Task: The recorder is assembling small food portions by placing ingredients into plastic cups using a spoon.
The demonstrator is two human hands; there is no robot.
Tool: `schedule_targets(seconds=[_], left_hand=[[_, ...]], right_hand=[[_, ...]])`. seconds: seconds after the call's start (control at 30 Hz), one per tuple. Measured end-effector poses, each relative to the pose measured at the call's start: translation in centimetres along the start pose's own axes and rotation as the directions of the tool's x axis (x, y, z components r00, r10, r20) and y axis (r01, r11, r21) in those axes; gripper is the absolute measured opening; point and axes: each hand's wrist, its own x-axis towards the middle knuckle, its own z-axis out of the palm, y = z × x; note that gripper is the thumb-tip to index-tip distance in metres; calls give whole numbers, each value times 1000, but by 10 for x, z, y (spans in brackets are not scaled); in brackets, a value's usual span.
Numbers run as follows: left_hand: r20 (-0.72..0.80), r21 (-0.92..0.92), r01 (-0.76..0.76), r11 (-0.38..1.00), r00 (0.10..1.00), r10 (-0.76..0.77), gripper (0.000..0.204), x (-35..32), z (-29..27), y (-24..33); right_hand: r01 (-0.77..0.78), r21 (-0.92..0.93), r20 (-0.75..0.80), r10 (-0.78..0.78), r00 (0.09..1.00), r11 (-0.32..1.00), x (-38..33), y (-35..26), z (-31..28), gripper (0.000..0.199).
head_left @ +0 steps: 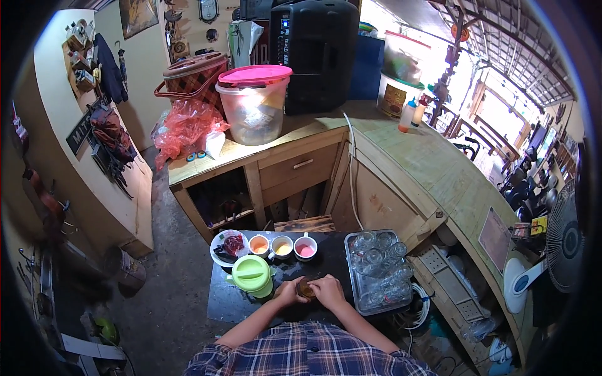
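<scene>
- Wooden counter bends around a corner at the far side of the room, carrying a black loudspeaker, a clear bucket with a pink lid, a red plastic bag and a plaid basket.
- Nearer, a low dark table stands in front of the person, who wears a plaid shirt.
- Small glass with brownish contents: near the table's front edge, between the two hands, right of the lime-green pitcher.
- Left hand: fingers curled around the glass's left side, gripping it.
- Right hand: fingers bent and drawn together at the glass's right rim; whether they pinch something slim or just touch the glass, I cannot tell.
- Behind the pitcher, three white cups stand in a row, holding orange, pale yellow and pink contents.
- Left of them, a white plate holds dark red and black packets.
- To the right, a clear tray is crowded with glassware.
</scene>
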Motion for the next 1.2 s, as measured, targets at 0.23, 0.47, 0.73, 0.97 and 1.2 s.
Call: schedule_targets(seconds=[0.23,0.47,0.73,0.97,1.2], left_hand=[[-9,6,-6,1000,1000,6,93,-2,-3,4],[-15,4,-50,999,999,50,92,-2,-3,5],[4,-27,-36,999,999,36,92,2,0,-3],[33,29,16,999,999,-17,93,-1,-5,7],[2,-24,-19,1000,1000,19,94,1,0,3]], right_hand=[[120,95,-64,-114,991,988,1,0,1,14],[114,55,53,-117,992,992,2,0,1,13],[108,53,-49,-106,993,993,2,-4,-1,12],[187,200,-59,-179,982,962,4,0,7,14],[83,90,83,-90,992,992,3,2,2,16]])
